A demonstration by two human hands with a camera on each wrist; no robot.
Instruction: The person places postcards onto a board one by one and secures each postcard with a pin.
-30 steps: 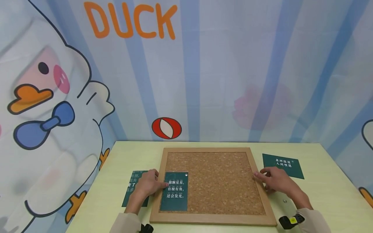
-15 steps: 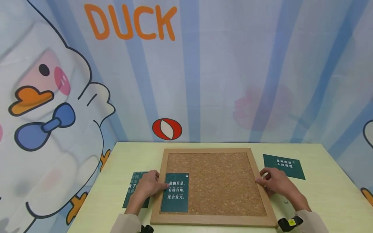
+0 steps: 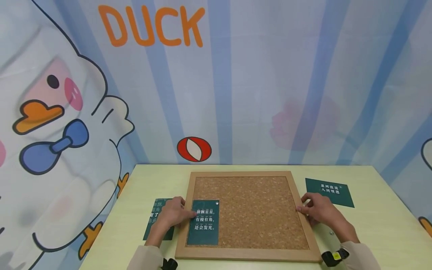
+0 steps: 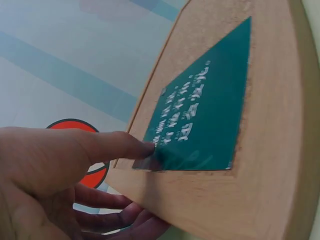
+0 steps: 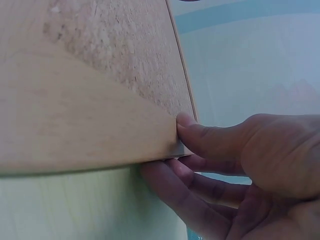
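A person's bare hands grasp opposite sides of a rectangular brown cork board (image 3: pixel 260 215) in a pale wooden frame (image 3: pixel 251 255), at the middle of a pale yellow surface (image 3: pixel 374 221). The left hand (image 3: pixel 173 214) grips the frame's left side, its thumb reaching over to the edge of a dark green card with three lines of white characters (image 3: pixel 203 234), which lies upright on the left part of the cork, a small silvery round pin (image 3: pixel 217 203) at its upper right corner. The right hand (image 3: pixel 320 209) pinches the right side, thumb on top and fingers at the outer edge. A second green card (image 3: pixel 150 226) lies partly hidden behind the left hand and forearm; a third green card (image 3: pixel 341 195) lies beyond the right hand. Behind hangs a blue-striped backdrop (image 3: pixel 253 82) with orange "DUCK" lettering (image 3: pixel 164 41).
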